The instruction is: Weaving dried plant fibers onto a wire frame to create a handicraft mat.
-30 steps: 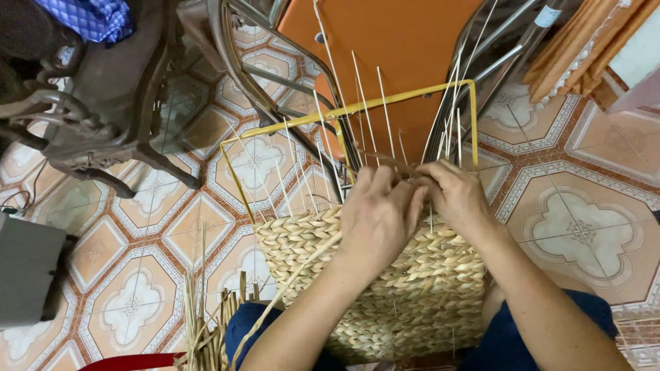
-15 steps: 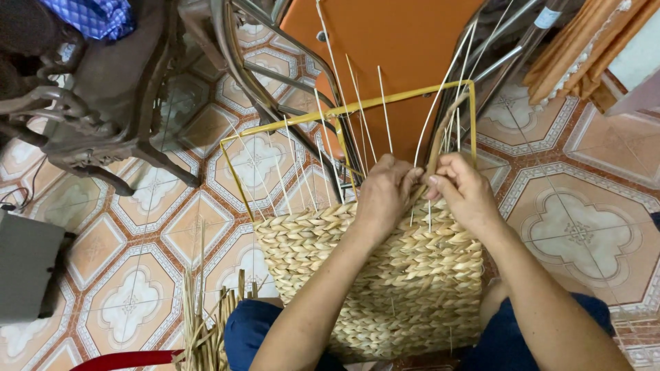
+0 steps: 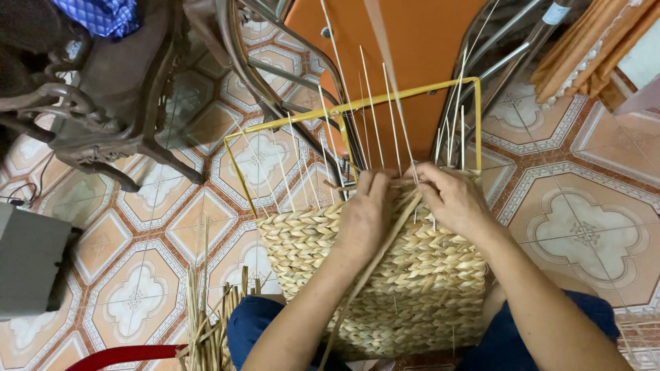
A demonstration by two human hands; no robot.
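I'm seeing loose straw (image 3: 206,323) lying nearest, by my knee. The basket (image 3: 385,275) is resting on my lap. Left hand (image 3: 368,213) is pinching a long strand (image 3: 364,275) at the weave's top edge (fingers curled together); right hand (image 3: 454,199) is gripping the edge too. Yellow frame (image 3: 344,110) and stakes (image 3: 375,103) are rising beyond.

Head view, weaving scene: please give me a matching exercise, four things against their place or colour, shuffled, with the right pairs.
Things:
1. wire frame
2. woven basket
3. bundle of dried stalks
4. grey box

Descriptions:
A. at the left edge, on the floor
B. yellow, rising above the weave
C. on the lap, under both hands
D. loose, lower left of the knee

Pairs: 1-B, 2-C, 3-D, 4-A
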